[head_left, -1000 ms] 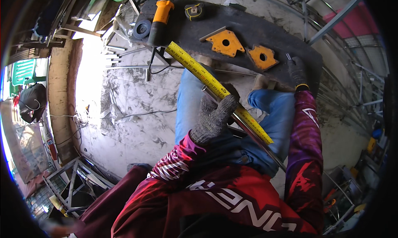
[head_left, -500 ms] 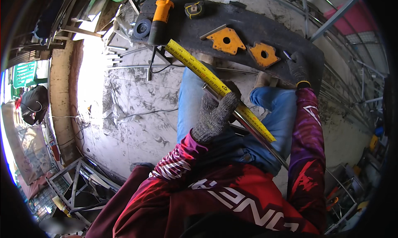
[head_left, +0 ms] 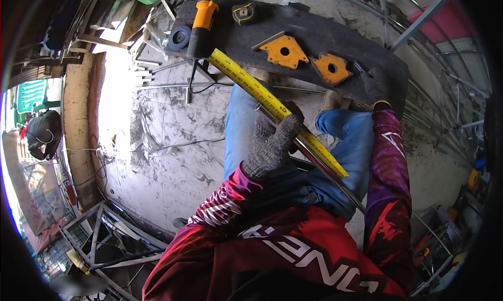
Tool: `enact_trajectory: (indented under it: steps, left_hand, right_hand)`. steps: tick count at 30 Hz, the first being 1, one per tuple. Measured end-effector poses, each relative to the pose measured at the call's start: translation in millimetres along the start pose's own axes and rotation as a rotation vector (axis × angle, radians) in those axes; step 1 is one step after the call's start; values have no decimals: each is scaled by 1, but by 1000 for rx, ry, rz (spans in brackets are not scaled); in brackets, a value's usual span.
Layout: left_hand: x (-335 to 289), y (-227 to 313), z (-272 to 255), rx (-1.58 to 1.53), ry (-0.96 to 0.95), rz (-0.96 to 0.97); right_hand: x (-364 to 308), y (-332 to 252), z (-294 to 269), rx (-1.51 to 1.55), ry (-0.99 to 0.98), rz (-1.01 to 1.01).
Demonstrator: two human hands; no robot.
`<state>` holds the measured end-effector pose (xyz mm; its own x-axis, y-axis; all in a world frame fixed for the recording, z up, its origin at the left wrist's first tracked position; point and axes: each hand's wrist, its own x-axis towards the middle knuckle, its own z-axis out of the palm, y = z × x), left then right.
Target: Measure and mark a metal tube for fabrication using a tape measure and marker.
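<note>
- One black, round abrasive disc (head_left: pixel 179 36) lies at the left end of the long, dark, flat bench (head_left: pixel 325 34), just beside the grinder.
- One orange-and-black angle grinder (head_left: pixel 201 25) rests there, its cord trailing down toward the floor.
- One black-and-yellow tape measure case (head_left: pixel 244 14) sits to the right of the grinder, near the far edge.
- The left hand (head_left: pixel 270 146), in a grey knitted glove, is closed: its fingers hold a yellow, graduated strip of measuring tape (head_left: pixel 251 86) and a slim, polished metal tube (head_left: pixel 327 175) together, above the lap. The strip lies along the tube, slanting down to the right, and reaches beyond the tube's upper end.
- Step in hand, by judgement: keeping strip and tube aligned. The next move calls for a steady left grip, since the strip could slip along the smooth metal.
- Two flat, orange, angular plates with central holes (head_left: pixel 284 52) lie side by side, apart, right of centre.
- The right hand (head_left: pixel 378 86), in a dark glove, rests at the bench's right end; its fingers appear narrowed on a small, slim, pen-like object (head_left: pixel 358 66), which projects beyond them. Its exact kind cannot be told.
</note>
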<state>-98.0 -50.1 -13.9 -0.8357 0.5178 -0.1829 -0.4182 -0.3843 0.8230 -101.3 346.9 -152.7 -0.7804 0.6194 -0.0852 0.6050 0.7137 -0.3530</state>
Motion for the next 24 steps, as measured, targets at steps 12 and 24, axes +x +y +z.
enact_trajectory:
  steps: [12,24]
  left_hand:
    - [0,-9,-3,-4,-21,76]
    - [-2,-8,-4,10,4,62]
  right_hand:
    - [5,12,9,-187,-30,-4]
    - [-11,-13,-17,-440,-75,107]
